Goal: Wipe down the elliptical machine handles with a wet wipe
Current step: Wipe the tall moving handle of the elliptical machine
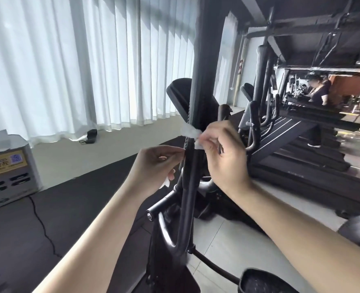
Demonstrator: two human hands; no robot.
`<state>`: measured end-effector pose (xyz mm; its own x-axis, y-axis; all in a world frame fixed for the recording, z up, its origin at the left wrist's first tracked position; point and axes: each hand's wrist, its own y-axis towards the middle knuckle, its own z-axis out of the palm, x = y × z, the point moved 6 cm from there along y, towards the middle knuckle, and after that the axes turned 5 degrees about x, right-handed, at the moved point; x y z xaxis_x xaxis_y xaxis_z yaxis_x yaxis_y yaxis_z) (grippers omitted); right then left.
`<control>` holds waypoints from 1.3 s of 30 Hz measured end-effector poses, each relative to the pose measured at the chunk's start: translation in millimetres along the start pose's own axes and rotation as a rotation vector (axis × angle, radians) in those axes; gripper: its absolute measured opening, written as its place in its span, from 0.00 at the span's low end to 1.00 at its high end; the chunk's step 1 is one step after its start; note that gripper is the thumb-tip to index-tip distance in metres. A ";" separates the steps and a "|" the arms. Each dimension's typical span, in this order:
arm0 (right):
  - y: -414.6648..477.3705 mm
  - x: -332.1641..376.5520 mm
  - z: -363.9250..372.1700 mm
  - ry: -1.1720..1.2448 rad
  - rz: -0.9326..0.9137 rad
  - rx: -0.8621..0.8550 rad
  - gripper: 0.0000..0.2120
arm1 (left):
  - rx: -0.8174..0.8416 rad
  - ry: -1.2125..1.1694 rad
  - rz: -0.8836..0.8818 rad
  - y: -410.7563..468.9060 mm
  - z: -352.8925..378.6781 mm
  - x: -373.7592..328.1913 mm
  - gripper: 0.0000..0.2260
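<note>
The right hand (221, 157) is pinching the wet wipe (190, 132) looped round the elliptical's upright handle (206, 60), the left hand (155, 163) apparently pinching its trailing end, since this light, limp, tearable sheet is probably handling best when gripped at both ends.

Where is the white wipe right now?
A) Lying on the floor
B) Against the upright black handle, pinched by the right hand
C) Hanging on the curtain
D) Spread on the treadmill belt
B: the wipe sits against the black handle, with the right hand pinching it there.
</note>
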<state>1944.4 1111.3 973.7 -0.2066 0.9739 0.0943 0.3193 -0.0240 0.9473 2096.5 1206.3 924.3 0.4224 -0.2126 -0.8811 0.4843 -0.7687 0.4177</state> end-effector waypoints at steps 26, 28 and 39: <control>-113.3 -11.0 -6.4 0.721 1.016 -0.014 0.06 | 0.007 0.244 0.110 -56.7 39.4 -15.1 0.06; -111.5 -13.3 -5.7 0.603 1.025 0.032 0.06 | -0.005 0.242 0.113 -53.5 40.5 -17.5 0.06; -28.8 -12.4 -17.8 0.818 0.937 -0.126 0.04 | -0.077 0.353 0.275 -26.2 20.7 -69.1 0.03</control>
<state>1921.3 1095.9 950.6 -0.4756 0.1459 0.8675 0.5727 -0.6971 0.4313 2038.8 1228.7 969.6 0.7722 -0.1736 -0.6112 0.3674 -0.6629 0.6524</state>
